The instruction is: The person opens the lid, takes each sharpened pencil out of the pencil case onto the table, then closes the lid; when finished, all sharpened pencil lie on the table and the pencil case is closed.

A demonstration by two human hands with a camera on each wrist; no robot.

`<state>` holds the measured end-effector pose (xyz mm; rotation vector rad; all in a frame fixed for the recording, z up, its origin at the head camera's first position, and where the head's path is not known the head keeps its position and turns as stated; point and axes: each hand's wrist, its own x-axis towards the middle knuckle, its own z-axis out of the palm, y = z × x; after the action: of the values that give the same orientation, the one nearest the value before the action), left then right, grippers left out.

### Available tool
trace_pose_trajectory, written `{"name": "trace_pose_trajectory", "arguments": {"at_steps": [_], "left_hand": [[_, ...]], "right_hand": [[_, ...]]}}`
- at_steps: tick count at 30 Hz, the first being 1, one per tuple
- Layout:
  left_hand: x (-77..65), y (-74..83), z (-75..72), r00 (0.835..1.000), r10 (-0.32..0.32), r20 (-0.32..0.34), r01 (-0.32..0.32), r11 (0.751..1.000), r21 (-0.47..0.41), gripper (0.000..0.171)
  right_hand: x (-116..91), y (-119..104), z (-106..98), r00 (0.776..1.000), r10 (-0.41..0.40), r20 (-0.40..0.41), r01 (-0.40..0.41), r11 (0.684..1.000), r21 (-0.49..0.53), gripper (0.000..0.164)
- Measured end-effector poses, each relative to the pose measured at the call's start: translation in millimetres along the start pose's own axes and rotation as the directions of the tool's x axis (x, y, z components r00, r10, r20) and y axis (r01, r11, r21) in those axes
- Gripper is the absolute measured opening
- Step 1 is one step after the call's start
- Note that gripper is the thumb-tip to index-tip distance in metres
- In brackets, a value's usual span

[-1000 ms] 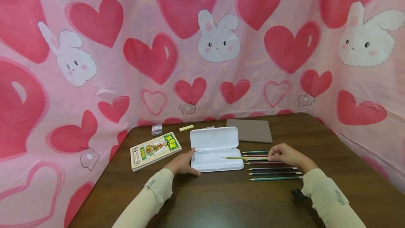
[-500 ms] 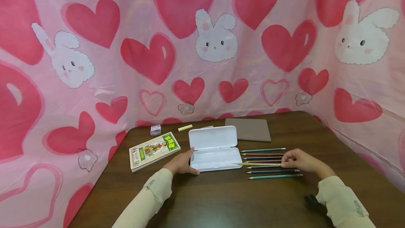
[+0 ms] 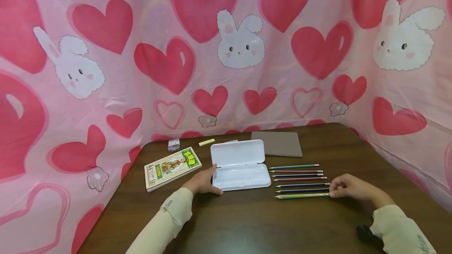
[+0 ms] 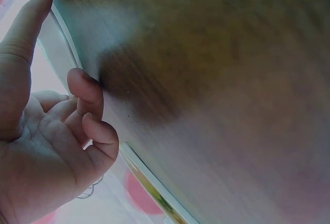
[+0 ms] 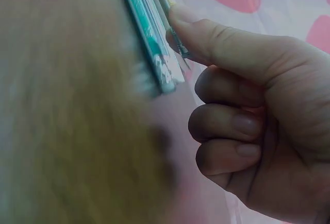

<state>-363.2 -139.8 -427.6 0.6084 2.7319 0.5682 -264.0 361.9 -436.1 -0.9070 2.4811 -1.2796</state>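
At the table's middle a white pencil case (image 3: 226, 183) lies with its lid up, and no pencils show in it. My left hand (image 3: 202, 182) holds its left end, thumb at the front corner and fingers at the side. To the right of the case, several pencils (image 3: 298, 180) lie in a row, points toward it. My right hand (image 3: 349, 188) pinches a yellow pencil (image 3: 303, 196) near its back end, just over the nearest teal pencil (image 5: 147, 28). In the right wrist view the other fingers curl into the palm.
A booklet (image 3: 174, 169) with a green and cream cover lies left of the case. Behind are a small clear box (image 3: 174, 145), a yellow strip-shaped item (image 3: 206, 142) and a grey-brown notebook (image 3: 282, 144). A heart-patterned cloth (image 3: 243, 81) encloses the wooden table.
The right hand has carried the yellow pencil rightward and toward me, from over the case's right end to the near side of the row. The left hand stays at the case.
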Motion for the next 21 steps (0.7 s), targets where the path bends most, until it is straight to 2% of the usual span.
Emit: {"name": "trace_pose_trajectory", "arguments": {"at_steps": [7,13,21], "left_hand": [[-1.0,-0.1,-0.6,1.0,-0.006,-0.003,0.006,1.0,-0.002,0.106],[-2.6,0.8,-1.3,1.0,-0.005,-0.007,0.005,1.0,-0.003,0.106],[-2.3,0.4,-2.1,1.0,-0.013,-0.004,0.013,1.0,-0.013,0.106]], "right_hand": [[-6.8,1.9,-0.3,0.999,0.0,0.036,-0.001,0.999,0.035,0.006],[-7.8,4.7,2.8,1.0,-0.007,0.005,0.006,0.999,0.052,0.005],[-7.9,2.5,5.3,0.998,0.06,-0.032,-0.06,0.998,0.024,0.005]]}}
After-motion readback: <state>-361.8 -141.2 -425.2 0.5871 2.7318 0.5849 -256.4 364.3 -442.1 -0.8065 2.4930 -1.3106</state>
